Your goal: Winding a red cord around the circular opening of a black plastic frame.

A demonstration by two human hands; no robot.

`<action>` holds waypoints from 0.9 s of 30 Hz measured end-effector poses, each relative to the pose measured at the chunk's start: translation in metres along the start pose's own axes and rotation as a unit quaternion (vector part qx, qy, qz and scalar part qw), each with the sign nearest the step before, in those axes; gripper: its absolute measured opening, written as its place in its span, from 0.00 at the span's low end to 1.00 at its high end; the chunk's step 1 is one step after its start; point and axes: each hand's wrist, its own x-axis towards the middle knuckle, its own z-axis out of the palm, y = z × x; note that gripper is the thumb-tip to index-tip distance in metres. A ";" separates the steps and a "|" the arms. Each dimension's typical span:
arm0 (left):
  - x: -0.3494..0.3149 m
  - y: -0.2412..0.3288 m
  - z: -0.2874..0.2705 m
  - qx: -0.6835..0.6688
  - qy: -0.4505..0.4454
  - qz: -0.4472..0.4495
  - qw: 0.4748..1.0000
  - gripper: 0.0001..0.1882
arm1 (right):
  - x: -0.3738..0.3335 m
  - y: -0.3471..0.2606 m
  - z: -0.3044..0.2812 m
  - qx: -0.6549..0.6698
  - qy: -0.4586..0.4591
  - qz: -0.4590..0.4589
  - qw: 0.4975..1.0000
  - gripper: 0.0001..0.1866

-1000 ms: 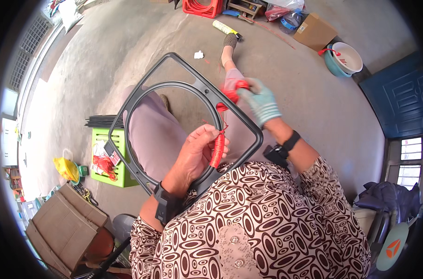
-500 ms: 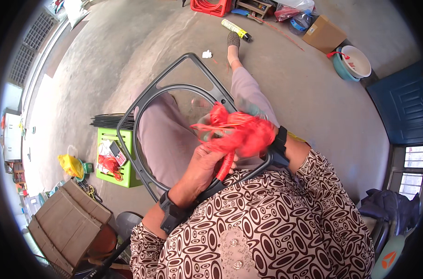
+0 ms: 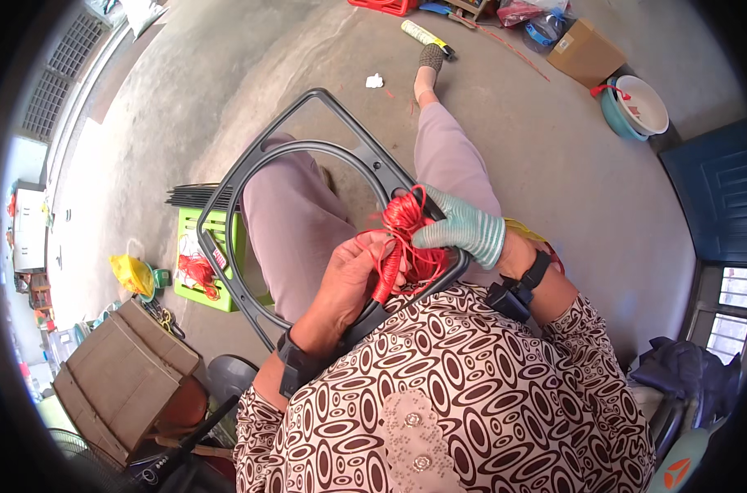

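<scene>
A black plastic frame [image 3: 225, 197] with a large round opening rests tilted across my lap. Red cord is wound tightly round part of its ring [image 3: 384, 285], near my body. My bare left hand [image 3: 349, 275] is closed there, thumb and fingers pinching the red cord beside the winding. My right hand [image 3: 464, 226], in a white-and-green striped glove, is closed on a loose bundle of red cord [image 3: 404, 212] at the frame's right corner. Several strands loop between both hands. The bundle hides part of the ring and some left fingertips.
On my left a green plastic stool [image 3: 194, 283] carries more red cord [image 3: 199, 273], with black frames [image 3: 201, 195] stacked behind it. A brown wooden box [image 3: 123, 374] stands nearer. Ahead are a yellow can [image 3: 425, 37], a cardboard box [image 3: 585, 53] and basins [image 3: 643, 107].
The red bundle, blurred and held above the frame before, is now lower against its right corner. My gloved right hand has come into clear view on it. My left hand stays near the winding.
</scene>
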 end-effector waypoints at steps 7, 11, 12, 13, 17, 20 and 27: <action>0.000 0.004 -0.013 0.010 0.038 0.001 0.999 0.10 | 0.011 0.014 -0.015 -0.090 -0.037 0.098 0.990 0.21; 0.006 0.010 -0.030 -0.037 0.052 0.030 0.998 0.12 | -0.011 0.023 -0.049 0.184 0.096 0.118 0.971 0.23; 0.011 0.010 -0.030 -0.043 0.043 0.023 0.998 0.11 | -0.020 0.043 -0.070 0.115 0.178 0.035 0.977 0.18; 0.011 0.011 -0.033 -0.051 0.040 0.017 0.998 0.11 | -0.022 0.041 -0.076 0.167 0.241 0.027 0.956 0.16; 0.010 0.011 -0.035 -0.086 0.034 0.005 0.996 0.11 | -0.054 0.013 -0.102 0.363 0.439 -0.093 0.817 0.14; -0.009 -0.004 -0.034 -0.062 0.027 0.000 0.998 0.12 | -0.102 0.045 -0.143 0.337 0.391 -0.163 0.841 0.13; -0.008 0.002 -0.010 -0.086 -0.018 -0.038 0.995 0.25 | -0.107 0.093 -0.155 0.377 0.288 -0.051 0.879 0.14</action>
